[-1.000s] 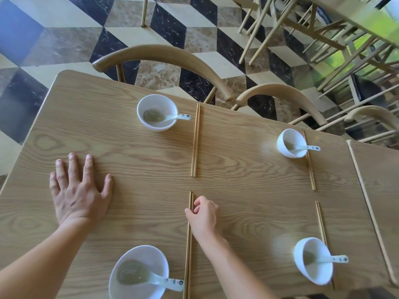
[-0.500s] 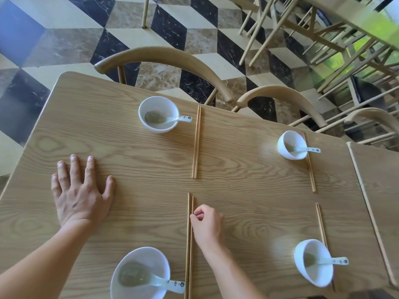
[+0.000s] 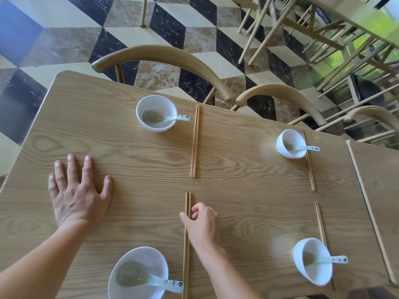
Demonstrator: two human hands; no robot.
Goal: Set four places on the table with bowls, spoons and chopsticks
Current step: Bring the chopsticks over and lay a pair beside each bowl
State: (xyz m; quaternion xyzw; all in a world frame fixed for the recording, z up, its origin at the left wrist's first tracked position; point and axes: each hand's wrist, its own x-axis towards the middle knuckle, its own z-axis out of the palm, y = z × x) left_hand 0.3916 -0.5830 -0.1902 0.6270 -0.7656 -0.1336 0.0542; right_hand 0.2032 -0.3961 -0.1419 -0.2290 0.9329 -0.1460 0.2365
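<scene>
Although all four places on the table (image 3: 248,190) already show a bowl, a spoon and a pair of sticks, treat the step in hand as the final alignment of the near-left chopsticks (image 3: 186,251). This pair lies just right of the near-left bowl (image 3: 138,255), whose spoon (image 3: 151,279) points its handle toward the sticks. Your right hand (image 3: 203,223) rests on the table against the pair. Its fingers (image 3: 195,209) are curled in tightly, and thumb tip and forefinger meet at the sticks in a light pinch. Whether the sticks are lifted off the wood cannot be told. Your left hand (image 3: 77,195) lies flat on the table, well apart from any tableware, fingers straight and spread, holding nothing. The far-left chopsticks (image 3: 195,143), far-right chopsticks (image 3: 308,162) and near-right chopsticks (image 3: 320,223) each lie beside their bowls. The next move probably calls for a small sideways nudge to set both sticks parallel with tips level. Then release cleanly, without dragging the pair into the spoon handle.
</scene>
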